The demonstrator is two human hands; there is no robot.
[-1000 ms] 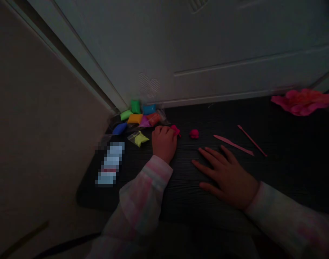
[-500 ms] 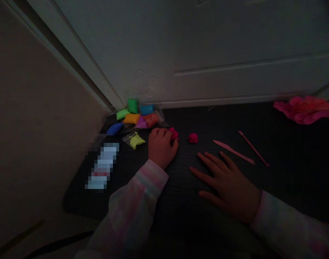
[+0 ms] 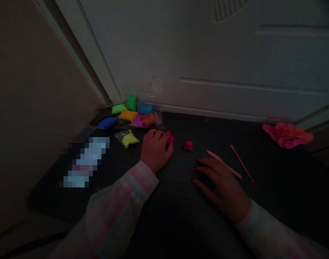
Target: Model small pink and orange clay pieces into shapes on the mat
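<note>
My left hand (image 3: pixel 156 150) rests on the dark tabletop with its fingers curled round a lump of bright pink clay (image 3: pixel 169 137). Most of that lump is hidden by the fingers. A smaller pink clay ball (image 3: pixel 188 145) sits just to its right, apart from both hands. My right hand (image 3: pixel 222 189) lies low over the table, fingers apart and slightly bent, holding nothing. A thin reddish sliver (image 3: pixel 190 175) shows by its fingertips. Beyond this hand lies a pink plastic clay knife (image 3: pixel 225 164), partly covered by the fingers, and a slim pink modelling stick (image 3: pixel 241 163).
Several coloured clay packets (image 3: pixel 128 115) lie in clear plastic at the back left, with an opened yellow-green packet (image 3: pixel 130 139) before them. A blurred-out bright rectangle (image 3: pixel 87 162) is at the left. A pink flower-shaped object (image 3: pixel 287 135) stands far right. A white panel (image 3: pixel 207 57) rises behind the table.
The view has tilted and shifted. My right hand's fingers have drawn closer together and bent, and they now overlap the knife; a reddish sliver shows beside them. My left hand keeps its hold.
</note>
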